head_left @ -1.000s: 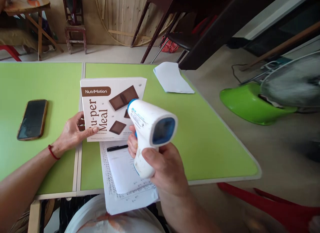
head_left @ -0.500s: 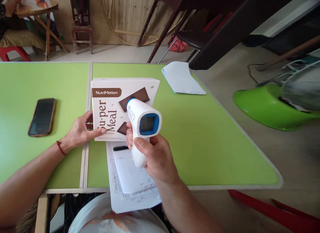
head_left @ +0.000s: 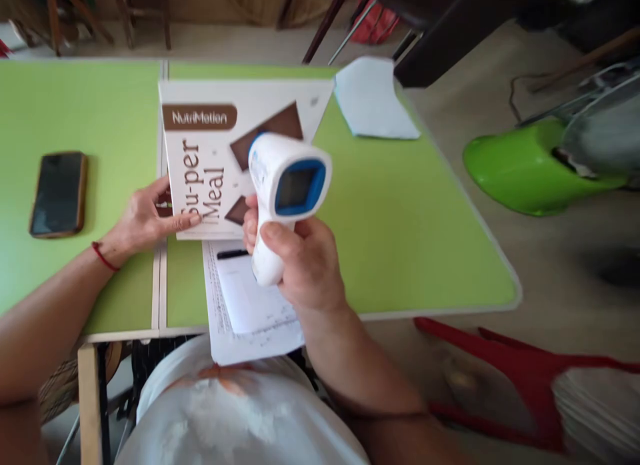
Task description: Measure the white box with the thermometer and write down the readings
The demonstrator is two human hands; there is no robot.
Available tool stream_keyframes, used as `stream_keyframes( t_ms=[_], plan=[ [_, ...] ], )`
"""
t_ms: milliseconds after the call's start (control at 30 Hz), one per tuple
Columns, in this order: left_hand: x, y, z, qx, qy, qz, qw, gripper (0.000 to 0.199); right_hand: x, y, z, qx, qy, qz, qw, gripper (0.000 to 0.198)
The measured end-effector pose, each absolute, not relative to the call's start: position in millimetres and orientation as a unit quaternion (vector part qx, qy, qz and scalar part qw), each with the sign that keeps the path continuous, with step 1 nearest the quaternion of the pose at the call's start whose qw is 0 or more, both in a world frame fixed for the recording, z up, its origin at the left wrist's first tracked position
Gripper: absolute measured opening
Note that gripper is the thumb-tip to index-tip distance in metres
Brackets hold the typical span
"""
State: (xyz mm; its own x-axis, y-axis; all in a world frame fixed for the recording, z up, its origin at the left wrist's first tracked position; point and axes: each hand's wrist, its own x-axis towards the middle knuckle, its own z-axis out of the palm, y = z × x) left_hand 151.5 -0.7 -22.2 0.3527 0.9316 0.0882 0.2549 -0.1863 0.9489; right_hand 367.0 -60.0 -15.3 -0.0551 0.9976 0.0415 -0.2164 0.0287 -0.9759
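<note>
A white and blue infrared thermometer [head_left: 273, 185] is upright in my right hand [head_left: 305, 258], its dark screen facing me. Behind it stands a white NutriMotion box [head_left: 200, 162] with brown bars printed on the front. My left hand [head_left: 145, 215] grips the lower left edge of that box, thumb across the front and fingers behind. The thermometer covers part of the box's right half. Below the box, written sheets [head_left: 250, 312] lie over the near table edge, with a black pen [head_left: 233, 254] on top, partly hidden by my right hand.
A smartphone [head_left: 59, 194] lies on the green table [head_left: 390, 252] at the left. Folded white paper [head_left: 375, 98] rests at the far right corner. Beyond the right edge are a bright green plastic seat [head_left: 520, 168] and a red stool [head_left: 525, 378]. A dark beam [head_left: 450, 38] slants behind.
My view has tilted down, so the table sits higher in the picture. The box and thermometer appear slightly larger. Both hands keep their holds.
</note>
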Motion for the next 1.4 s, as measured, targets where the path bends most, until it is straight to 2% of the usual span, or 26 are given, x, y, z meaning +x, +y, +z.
stream_keyframes(
  t_ms=[133,333,400,633,933,1200,1400],
  plan=[
    [153.5,5.1,-25.3,0.697,0.429,0.358,0.45,0.053,365.9,-59.2,-9.8,-0.434,-0.477,0.533,0.548,0.037],
    [155.3,12.2,-26.0,0.746,0.371,0.351,0.428,0.052,362.8,-64.2,2.8,-0.427,-0.479,0.517,0.567,0.011],
    [156.2,13.4,-25.4,0.756,0.351,0.352,0.425,0.052,361.7,-65.6,6.3,-0.427,-0.479,0.509,0.574,0.007],
    [158.8,17.3,-27.1,0.751,0.306,0.37,0.453,0.054,361.4,-65.6,6.9,-0.476,-0.491,0.485,0.545,0.014],
    [156.8,17.2,-26.7,0.759,0.333,0.368,0.421,0.05,356.7,-65.3,2.3,-0.416,-0.471,0.508,0.589,0.011],
    [158.4,14.9,-24.7,0.737,0.336,0.371,0.454,0.048,357.0,-65.4,0.5,-0.416,-0.463,0.516,0.589,0.011],
    [158.0,14.8,-24.8,0.75,0.347,0.366,0.428,0.062,357.1,-65.0,-3.2,-0.439,-0.475,0.51,0.566,0.014]
  ],
)
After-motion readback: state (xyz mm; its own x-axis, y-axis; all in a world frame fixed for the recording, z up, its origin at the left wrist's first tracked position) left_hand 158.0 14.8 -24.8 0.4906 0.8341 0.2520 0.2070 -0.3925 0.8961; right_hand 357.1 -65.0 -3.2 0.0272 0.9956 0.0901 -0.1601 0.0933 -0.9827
